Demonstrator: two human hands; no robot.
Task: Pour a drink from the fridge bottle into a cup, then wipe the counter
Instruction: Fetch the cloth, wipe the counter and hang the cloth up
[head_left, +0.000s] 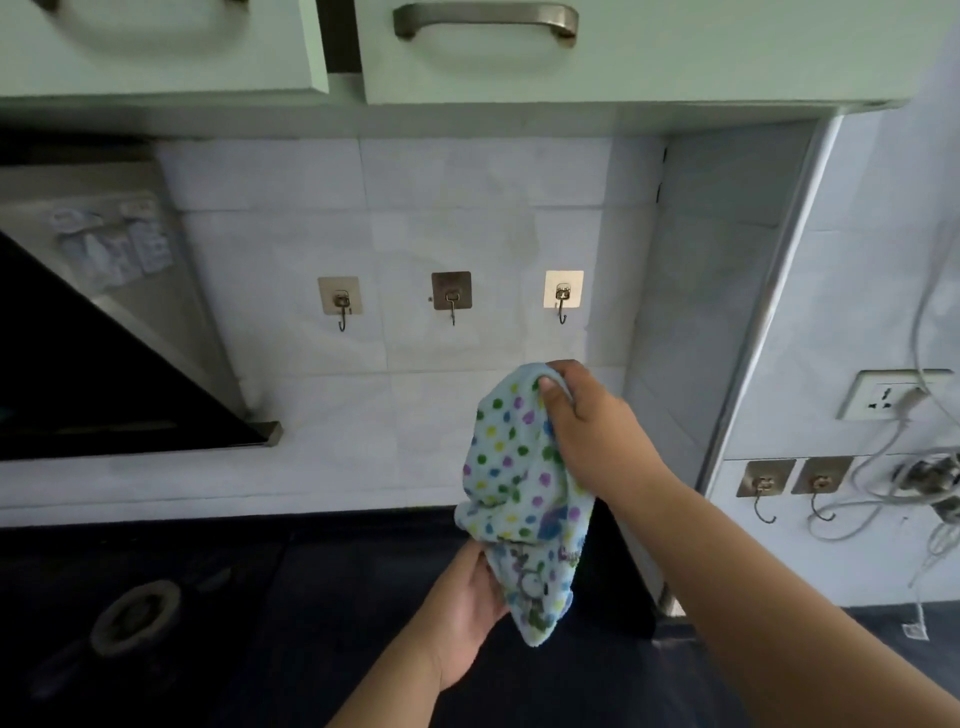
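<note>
Hands up over our dark counter (337, 597): right hand (592, 421) pinches the top of the light-blue polka-dot cloth (519, 493), left hand (467, 608) grips its bottom edge, just below three stick-on hooks (452, 299) on white wall tiles (441, 208).

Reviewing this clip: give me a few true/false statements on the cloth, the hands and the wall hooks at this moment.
1. The right hand grips the top of the polka-dot cloth. True.
2. The left hand rests flat on the counter. False: it touches the cloth's lower part.
3. The cloth hangs from the middle wall hook. False: all three hooks on the back wall are bare.
4. The cloth is light blue with coloured dots. True.
5. A cup stands beside the stove burner. False: no cup is visible.
</note>
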